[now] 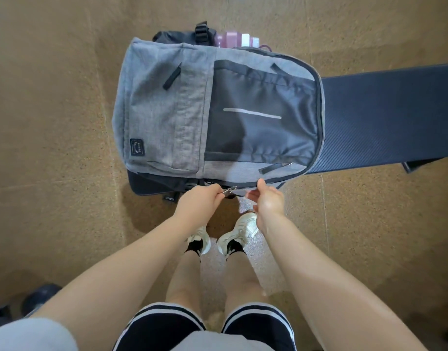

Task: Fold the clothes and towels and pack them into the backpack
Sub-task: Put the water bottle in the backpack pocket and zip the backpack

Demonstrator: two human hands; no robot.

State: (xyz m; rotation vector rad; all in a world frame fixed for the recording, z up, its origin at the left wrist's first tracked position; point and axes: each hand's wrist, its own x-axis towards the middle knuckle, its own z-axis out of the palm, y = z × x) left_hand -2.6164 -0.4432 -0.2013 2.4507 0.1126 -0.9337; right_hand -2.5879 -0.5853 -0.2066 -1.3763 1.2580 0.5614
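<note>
A grey backpack (167,110) with a dark front panel lies flat, its front face up, on a dark bench (385,115). My left hand (200,201) pinches a metal zipper pull (229,190) at the bag's near edge. My right hand (268,200) grips the bag's near rim just right of the pull, thumb on top. A stack of pink and white folded items (239,40) peeks out behind the bag's far edge. The bag's inside is hidden.
The floor is brown speckled tile (53,122). My feet in white sneakers (239,231) stand just below the bag. Dark round objects (40,297) sit at the lower left. The bench extends to the right edge.
</note>
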